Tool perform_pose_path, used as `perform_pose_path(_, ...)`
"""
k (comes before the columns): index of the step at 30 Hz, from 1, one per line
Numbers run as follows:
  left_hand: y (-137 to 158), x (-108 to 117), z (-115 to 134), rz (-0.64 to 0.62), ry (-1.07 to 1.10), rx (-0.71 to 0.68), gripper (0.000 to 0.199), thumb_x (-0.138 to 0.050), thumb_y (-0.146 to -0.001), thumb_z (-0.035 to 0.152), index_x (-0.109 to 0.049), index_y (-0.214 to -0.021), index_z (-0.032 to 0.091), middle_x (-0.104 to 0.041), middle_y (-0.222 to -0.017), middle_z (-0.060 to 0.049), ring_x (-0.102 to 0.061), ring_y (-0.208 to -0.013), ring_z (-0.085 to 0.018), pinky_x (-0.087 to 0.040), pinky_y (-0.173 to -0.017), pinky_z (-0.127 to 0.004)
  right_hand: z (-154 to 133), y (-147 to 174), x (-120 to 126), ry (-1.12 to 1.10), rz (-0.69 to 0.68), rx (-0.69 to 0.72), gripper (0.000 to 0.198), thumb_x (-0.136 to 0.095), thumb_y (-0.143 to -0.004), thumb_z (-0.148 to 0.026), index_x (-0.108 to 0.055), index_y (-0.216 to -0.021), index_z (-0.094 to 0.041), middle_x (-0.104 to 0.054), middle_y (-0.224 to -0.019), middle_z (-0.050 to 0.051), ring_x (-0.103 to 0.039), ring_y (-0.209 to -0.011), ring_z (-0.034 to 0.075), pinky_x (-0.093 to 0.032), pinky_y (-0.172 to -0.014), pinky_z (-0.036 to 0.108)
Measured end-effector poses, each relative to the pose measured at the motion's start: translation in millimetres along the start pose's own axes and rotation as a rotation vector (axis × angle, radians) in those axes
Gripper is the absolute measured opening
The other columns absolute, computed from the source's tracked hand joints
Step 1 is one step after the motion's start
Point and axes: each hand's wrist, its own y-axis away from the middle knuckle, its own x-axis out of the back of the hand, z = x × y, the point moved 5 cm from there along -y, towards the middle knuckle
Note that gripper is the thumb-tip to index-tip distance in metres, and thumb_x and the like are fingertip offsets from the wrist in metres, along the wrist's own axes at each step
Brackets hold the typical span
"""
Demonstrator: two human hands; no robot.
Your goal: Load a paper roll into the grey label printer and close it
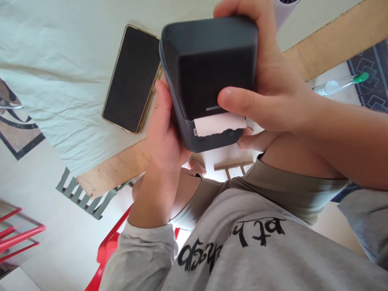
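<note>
Dark grey plastic fills the middle of the view: a small printer, held up in the air between both hands, above the near edge of the table. The left hand is curled around the printer's left side, its thumb lying straight up along the casing and its palm pressed to the lower corner; its other fingers go behind the body and are hidden. The right hand wraps the printer from the right, fingers bent over the top far corner, and its thumb lies across the front face just above the slot, its tip near the printed brand name. Both hands are closed firmly on the printer. A strip of white paper with a torn lower edge sticks out of the slot, just under the right thumb; I cannot tell whether the thumb touches it. A phone with a dark screen and gold rim lies flat on the pale cloth that covers the table, just left of the printer and well in from the edge. A clear pen with a green cap lies at the right. Below the hands are the person's grey sleeves and a grey shirt with black lettering.
</note>
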Motion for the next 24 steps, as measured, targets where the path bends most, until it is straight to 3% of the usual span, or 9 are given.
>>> perform_pose_path(4, -1.6, 4.1, -2.7, 0.039, 0.023, 0.003, 0.047, -0.035, -0.107, 0.041, -0.079, -0.095, 0.028, -0.078, -0.121, 0.007, -0.055, -0.148, -0.019, -0.034, -0.137, -0.036, -0.3, -0.3, -2.6, 0.08, -0.041, -0.029, 0.082, -0.057, -0.088, -0.053, -0.019, -0.143, -0.005, -0.051, -0.11, 0.008, -0.049, -0.118, 0.003, -0.05, -0.11, 0.016)
perform_pose_path(10, -0.8, 2.7, 0.4, 0.08, -0.009, 0.033, 0.069, -0.016, -0.108, 0.031, -0.083, -0.09, 0.028, -0.08, -0.115, 0.006, -0.066, -0.135, -0.018, -0.039, -0.134, -0.036, 0.7, -1.7, 0.2, 0.071, -0.045, -0.032, 0.083, -0.06, -0.086, -0.053, -0.021, -0.142, -0.007, -0.051, -0.108, 0.008, -0.05, -0.113, 0.003, -0.05, -0.091, 0.012)
perform_pose_path(13, 0.1, 1.1, -1.4, 0.043, 0.075, 0.044, 0.061, -0.023, -0.109, 0.038, -0.081, -0.091, 0.028, -0.081, -0.113, 0.007, -0.064, -0.136, -0.017, -0.035, -0.136, -0.033, 2.4, -2.1, 0.1, 0.052, -0.055, -0.011, 0.083, -0.065, -0.084, -0.05, -0.021, -0.141, -0.008, -0.051, -0.11, 0.008, -0.048, -0.115, 0.002, -0.047, -0.085, 0.01)
perform_pose_path(18, -1.4, 6.5, -5.7, 0.024, 0.081, -0.041, 0.048, -0.038, -0.105, 0.054, -0.076, -0.096, 0.026, -0.08, -0.104, 0.001, -0.056, -0.144, -0.02, -0.029, -0.138, -0.035, 3.5, -2.3, 1.8, 0.055, -0.051, 0.035, 0.084, -0.066, -0.083, -0.051, -0.022, -0.14, -0.009, -0.049, -0.103, 0.006, -0.048, -0.118, 0.003, -0.05, -0.095, 0.012)
perform_pose_path(21, -2.2, 12.4, -6.8, 0.074, -0.036, -0.091, 0.052, -0.033, -0.105, 0.056, -0.076, -0.102, 0.026, -0.079, -0.1, -0.001, -0.051, -0.148, -0.02, -0.021, -0.14, -0.037, 0.6, -1.3, 2.4, 0.103, -0.053, 0.049, 0.077, -0.064, -0.085, -0.052, -0.024, -0.137, -0.012, -0.048, -0.122, 0.009, -0.05, -0.116, 0.002, -0.05, -0.097, 0.011)
perform_pose_path(24, -1.2, 17.5, -5.7, 0.155, -0.109, -0.109, 0.05, -0.039, -0.103, 0.059, -0.077, -0.103, 0.026, -0.079, -0.103, -0.002, -0.047, -0.151, -0.023, -0.02, -0.14, -0.04, -4.2, 0.7, 3.1, 0.15, -0.038, 0.083, 0.075, -0.062, -0.085, -0.055, -0.027, -0.136, -0.012, -0.035, -0.142, 0.013, -0.051, -0.115, 0.0, -0.05, -0.095, 0.01)
